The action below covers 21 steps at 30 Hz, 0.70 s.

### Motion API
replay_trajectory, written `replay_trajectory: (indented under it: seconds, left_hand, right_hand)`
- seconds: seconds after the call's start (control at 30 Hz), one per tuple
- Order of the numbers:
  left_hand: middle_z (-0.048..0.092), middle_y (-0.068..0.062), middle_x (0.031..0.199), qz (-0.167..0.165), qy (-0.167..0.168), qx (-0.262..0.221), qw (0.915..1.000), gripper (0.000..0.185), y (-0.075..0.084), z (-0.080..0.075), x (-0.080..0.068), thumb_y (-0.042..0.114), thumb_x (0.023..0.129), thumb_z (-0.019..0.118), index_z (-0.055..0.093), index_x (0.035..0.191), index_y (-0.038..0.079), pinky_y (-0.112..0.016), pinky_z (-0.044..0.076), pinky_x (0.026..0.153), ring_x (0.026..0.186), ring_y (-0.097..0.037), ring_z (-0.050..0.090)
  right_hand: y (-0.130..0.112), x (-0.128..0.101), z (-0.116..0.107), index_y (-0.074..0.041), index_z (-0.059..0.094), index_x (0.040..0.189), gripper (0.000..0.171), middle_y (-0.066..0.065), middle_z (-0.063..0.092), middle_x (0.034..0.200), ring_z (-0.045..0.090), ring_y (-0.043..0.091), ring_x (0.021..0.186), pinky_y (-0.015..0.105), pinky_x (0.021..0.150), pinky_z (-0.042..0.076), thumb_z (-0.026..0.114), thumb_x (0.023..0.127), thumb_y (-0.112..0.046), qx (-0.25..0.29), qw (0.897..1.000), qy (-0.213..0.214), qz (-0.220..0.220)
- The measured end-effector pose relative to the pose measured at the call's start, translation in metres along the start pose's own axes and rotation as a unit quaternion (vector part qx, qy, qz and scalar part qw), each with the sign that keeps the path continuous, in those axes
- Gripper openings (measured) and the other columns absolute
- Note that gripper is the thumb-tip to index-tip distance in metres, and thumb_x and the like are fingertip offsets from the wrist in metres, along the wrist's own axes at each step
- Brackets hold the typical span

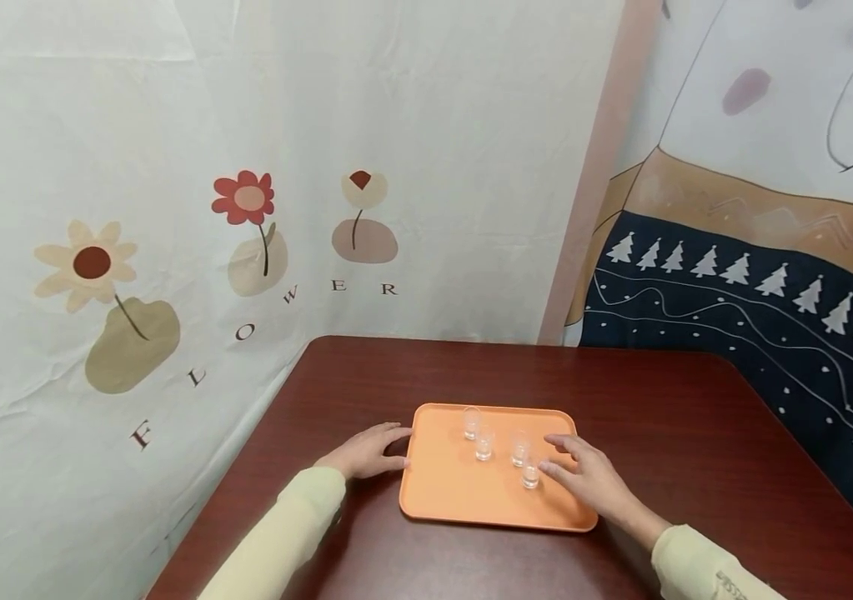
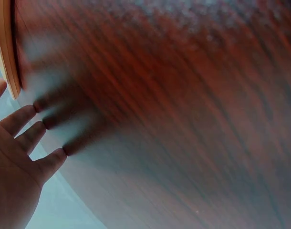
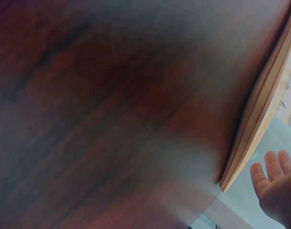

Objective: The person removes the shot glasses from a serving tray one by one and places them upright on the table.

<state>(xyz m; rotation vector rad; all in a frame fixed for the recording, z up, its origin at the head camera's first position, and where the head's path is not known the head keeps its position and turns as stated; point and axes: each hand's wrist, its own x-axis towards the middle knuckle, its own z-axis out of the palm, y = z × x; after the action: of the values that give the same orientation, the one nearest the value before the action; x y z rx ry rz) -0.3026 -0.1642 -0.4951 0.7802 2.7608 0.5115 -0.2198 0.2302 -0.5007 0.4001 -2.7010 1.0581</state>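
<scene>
Cream sleeves (image 1: 287,517) flanked my view of four clear glasses (image 1: 484,450) upright on an orange tray (image 1: 441,498), mouths up, long axes vertical. I judged them light, rigid, slippery, breakable, best pinched midwall. The right hand (image 1: 593,479), half-open, gripped nothing beside them; the left hand (image 1: 364,452), loosely spread, empty, lay at the tray's left rim.

Reddish-brown table (image 1: 366,383) before a white flower-print cloth (image 1: 456,167) and tree-print cloth (image 1: 764,221)

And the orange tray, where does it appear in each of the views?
Head: the orange tray lies below centre, slightly right.
Left wrist: only its edge, at the top left.
Right wrist: its edge, slanting down the right side.
Shared landmark: the dark red table.
</scene>
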Motion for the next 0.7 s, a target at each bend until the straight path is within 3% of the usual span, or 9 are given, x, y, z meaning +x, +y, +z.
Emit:
replay_trajectory:
  seconds: [0.27, 0.7]
  left_hand:
    - [0.043, -0.018, 0.149, -0.001, -0.003, 0.002, 1.0, 0.064, -0.004, 0.003, 0.004, 0.046, 0.091, 0.069, 0.052, 0.146, 0.018, -0.053, 0.034, 0.109, 0.139, -0.035, 0.039]
    - [0.043, -0.018, 0.15, -0.004, -0.002, -0.002, 1.0, 0.065, -0.002, 0.002, 0.0, 0.047, 0.091, 0.069, 0.051, 0.146, 0.018, -0.055, 0.033, 0.109, 0.138, -0.037, 0.039]
  right_hand:
    - [0.001, -0.001, 0.009, -0.005, 0.066, 0.123, 0.05, 0.008, 0.068, 0.117, 0.064, 0.026, 0.107, 0.047, 0.089, 0.052, 0.081, 0.084, -0.031, 0.001, 1.0, -0.014, 0.003]
    - [-0.004, -0.002, 0.02, -0.008, 0.071, 0.112, 0.037, 0.002, 0.07, 0.106, 0.066, 0.024, 0.098, 0.045, 0.084, 0.054, 0.084, 0.08, -0.02, 0.013, 1.0, 0.007, 0.008]
